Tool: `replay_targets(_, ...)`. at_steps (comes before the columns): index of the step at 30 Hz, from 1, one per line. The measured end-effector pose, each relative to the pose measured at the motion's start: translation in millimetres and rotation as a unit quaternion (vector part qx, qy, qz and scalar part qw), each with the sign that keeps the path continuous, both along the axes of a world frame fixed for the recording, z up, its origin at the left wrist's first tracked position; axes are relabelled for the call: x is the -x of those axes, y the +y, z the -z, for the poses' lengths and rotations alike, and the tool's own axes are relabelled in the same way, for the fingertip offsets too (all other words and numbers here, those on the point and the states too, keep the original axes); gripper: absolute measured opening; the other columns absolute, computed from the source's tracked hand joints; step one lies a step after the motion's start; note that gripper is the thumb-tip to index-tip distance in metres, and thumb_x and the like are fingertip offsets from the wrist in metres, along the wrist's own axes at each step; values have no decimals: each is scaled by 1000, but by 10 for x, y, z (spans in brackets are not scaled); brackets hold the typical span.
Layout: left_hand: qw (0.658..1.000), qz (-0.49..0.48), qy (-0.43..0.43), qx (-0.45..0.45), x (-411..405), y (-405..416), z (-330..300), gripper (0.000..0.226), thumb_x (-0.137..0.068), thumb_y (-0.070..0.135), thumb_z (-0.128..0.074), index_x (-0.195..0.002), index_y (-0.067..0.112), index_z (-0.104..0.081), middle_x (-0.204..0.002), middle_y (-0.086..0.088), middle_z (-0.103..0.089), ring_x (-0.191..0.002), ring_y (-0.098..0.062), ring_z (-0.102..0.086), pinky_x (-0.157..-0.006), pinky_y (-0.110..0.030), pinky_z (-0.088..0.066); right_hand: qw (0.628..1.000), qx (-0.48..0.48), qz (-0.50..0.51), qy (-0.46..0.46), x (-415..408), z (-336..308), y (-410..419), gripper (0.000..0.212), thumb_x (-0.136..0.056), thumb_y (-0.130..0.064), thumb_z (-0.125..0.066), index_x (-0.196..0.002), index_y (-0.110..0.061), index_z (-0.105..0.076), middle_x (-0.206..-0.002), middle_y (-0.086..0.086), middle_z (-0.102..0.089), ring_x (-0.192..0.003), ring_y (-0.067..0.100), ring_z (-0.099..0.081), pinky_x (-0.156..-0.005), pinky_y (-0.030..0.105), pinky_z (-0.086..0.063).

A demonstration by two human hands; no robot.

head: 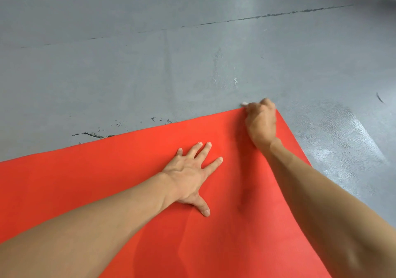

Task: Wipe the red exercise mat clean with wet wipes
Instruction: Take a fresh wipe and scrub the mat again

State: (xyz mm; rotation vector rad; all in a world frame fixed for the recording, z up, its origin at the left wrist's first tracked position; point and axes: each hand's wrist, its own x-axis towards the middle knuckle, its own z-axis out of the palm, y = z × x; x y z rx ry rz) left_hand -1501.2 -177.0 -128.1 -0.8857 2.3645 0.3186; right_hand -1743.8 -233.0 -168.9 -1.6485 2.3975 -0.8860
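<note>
A: So where's the red exercise mat (pixel 150 192) sitting in this one?

B: Flat on the grey floor (pixel 128 74), taking up the lower part of the view. Its far edge runs diagonally from the left side up to a corner on the right, and the right edge drops back down toward the bottom.

A: And the hands?

B: The left hand (pixel 190 177) lies palm down on the mat, fingers straight and spread, thumb pointing back toward the person. Nothing in its grip, it's just pressing flat on the red surface. The right hand (pixel 260 123) is way out at that far corner, fingers curled in tight.

A: Holding the wet wipe?

B: Pretty much. A tiny bit of white wipe (pixel 244 103) pokes out past the knuckles right at the mat's corner edge, so the right grip is bunched around it. Most of the wipe is hidden inside the fist.

A: Anything else around?

B: The floor has a long dark crack (pixel 267 16) running across the top, some scuffed patches (pixel 94 135) just beside the mat's far edge, and a shiny glare patch (pixel 342 127) to the right of the mat. Something blurry at the top right corner, can't tell what.
</note>
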Motion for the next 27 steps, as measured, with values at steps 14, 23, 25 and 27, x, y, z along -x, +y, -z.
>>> replay_targets(14,1000,5,6,4,-5,-3,8,145,-60,90,-72,-162,41,19,-167,-6,35,-157,-29,25,-126,-66,-12,997,9,-78,10,-94,38,-145,36,-93,-18,-45,-93,-7,-79,-83,14,-55,-83,34,-55,-69,32,-36)
replay_targets(23,1000,5,3,3,-18,-13,16,145,-61,89,-72,-161,40,20,-166,-7,37,-156,-30,27,-125,-67,-11,976,15,-208,56,-163,49,248,27,-103,-20,-52,-97,-15,-78,-83,6,-53,-83,29,-52,-69,35,-42)
replay_targets(25,1000,3,-4,3,-11,-13,5,145,-61,89,-72,-161,40,21,-166,-7,38,-156,-29,28,-126,-66,-11,976,-7,-200,80,151,-52,110,22,-101,-19,-59,-107,-19,-80,-90,6,-60,-91,30,-56,-71,35,-43)
replay_targets(27,1000,3,-9,2,1,-1,1,145,-61,89,-72,-161,41,22,-165,-6,39,-156,-29,28,-126,-65,-11,990,-38,-116,69,524,-112,-28,21,-101,-18,-61,-108,-21,-81,-97,8,-64,-101,30,-57,-73,30,-35)
